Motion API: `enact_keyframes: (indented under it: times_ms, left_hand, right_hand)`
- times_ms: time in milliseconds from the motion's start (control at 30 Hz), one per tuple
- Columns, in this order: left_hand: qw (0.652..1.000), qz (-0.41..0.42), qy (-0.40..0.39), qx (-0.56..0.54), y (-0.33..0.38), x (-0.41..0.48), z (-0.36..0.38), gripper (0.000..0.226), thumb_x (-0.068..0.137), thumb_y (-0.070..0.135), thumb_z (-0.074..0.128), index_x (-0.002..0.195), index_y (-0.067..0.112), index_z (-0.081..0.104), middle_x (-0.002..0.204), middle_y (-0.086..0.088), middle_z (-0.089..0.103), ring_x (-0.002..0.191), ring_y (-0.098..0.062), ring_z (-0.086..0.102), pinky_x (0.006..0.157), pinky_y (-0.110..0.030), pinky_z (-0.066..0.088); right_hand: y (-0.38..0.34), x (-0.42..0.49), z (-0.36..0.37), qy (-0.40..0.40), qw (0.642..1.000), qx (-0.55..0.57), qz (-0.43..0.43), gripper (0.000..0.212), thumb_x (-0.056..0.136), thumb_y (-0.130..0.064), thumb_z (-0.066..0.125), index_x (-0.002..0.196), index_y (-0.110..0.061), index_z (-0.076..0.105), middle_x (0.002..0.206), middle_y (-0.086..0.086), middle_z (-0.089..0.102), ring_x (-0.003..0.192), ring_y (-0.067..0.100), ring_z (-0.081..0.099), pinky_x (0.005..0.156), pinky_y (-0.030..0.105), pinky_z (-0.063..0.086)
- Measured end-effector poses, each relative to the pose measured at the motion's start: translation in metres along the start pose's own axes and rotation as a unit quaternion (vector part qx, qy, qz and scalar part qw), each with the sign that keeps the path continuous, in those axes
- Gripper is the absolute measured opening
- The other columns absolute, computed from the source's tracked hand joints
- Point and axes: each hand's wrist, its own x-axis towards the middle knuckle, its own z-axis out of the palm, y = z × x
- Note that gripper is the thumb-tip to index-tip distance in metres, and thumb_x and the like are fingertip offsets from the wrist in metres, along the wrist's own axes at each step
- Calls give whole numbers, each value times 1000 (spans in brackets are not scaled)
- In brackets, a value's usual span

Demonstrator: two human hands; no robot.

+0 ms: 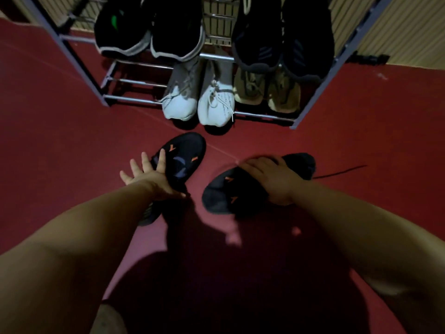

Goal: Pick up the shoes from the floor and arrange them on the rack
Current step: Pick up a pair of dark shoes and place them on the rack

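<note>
We look down on two bare arms stretched forward and down over the red floor (60,141), each reaching one of a dark pair with orange marks.

The left arm runs straight from the lower left. The left hand (149,175) is released: its fingers are straight and fanned wide, the palm is pressed to the near side of the left shoe (186,162), and one finger lies across the upper. The other fingers stick out past the shoe's edge, touching nothing. That shoe points its toe at the rack (80,57).

The right arm comes in from the lower right, with the wrist bent inward. The right hand (272,179) is grasping the right shoe (224,192), fingers curled over its top near the opening. This shoe lies crosswise, toe toward the lower left, and a lace (342,171) trails from it to the right.

Both shoes are in front of the rack, well apart from each other. We cannot tell whether either is clear of the floor.

On the rack's bottom shelf a white pair (215,103) stands in the middle with a tan pair (284,94) just beside it on the right. The shelf's left part shows bare bars. Two dark pairs (175,32) sit on the shelf above.
</note>
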Motion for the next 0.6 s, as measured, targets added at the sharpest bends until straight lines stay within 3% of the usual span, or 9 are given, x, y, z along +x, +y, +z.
enact_keyframes:
  times_ms: [167, 300, 433, 600]
  left_hand:
    - [999, -2, 13, -35, -10, -1, 17, 124, 67, 66, 69, 144, 38, -24, 157, -9, -7, 141, -36, 13, 113, -53, 17]
    - [997, -4, 49, -53, -8, -1, 21, 112, 74, 65, 61, 145, 37, -22, 152, -9, 10, 130, -34, 29, 105, -48, 29]
    - [997, -11, 65, -46, -8, -1, 21, 111, 76, 59, 64, 146, 37, -19, 144, -10, 20, 125, -33, 34, 101, -47, 32]
    - [997, -13, 57, -58, -5, -4, 18, 114, 72, 66, 63, 146, 38, -19, 145, -12, 21, 127, -34, 33, 102, -48, 32]
  right_hand:
    - [-20, 17, 2, -14, 999, -32, -21, 76, 94, -17, 40, 150, -26, -11, 159, -5, 7, 146, 20, 4, 115, 46, 1]
    - [-17, 8, 10, -16, 1000, -18, 18, 80, 91, -21, 46, 151, -27, -7, 160, -1, 4, 146, 25, 0, 116, 43, 0]
    - [-8, -5, 13, 6, 999, -19, 39, 83, 89, -22, 48, 150, -29, -7, 160, 3, 2, 147, 24, -3, 116, 41, -1]
    - [-5, -12, 15, 3, 999, -12, 49, 84, 88, -19, 48, 150, -31, -8, 160, 3, -1, 147, 23, -6, 116, 40, -1]
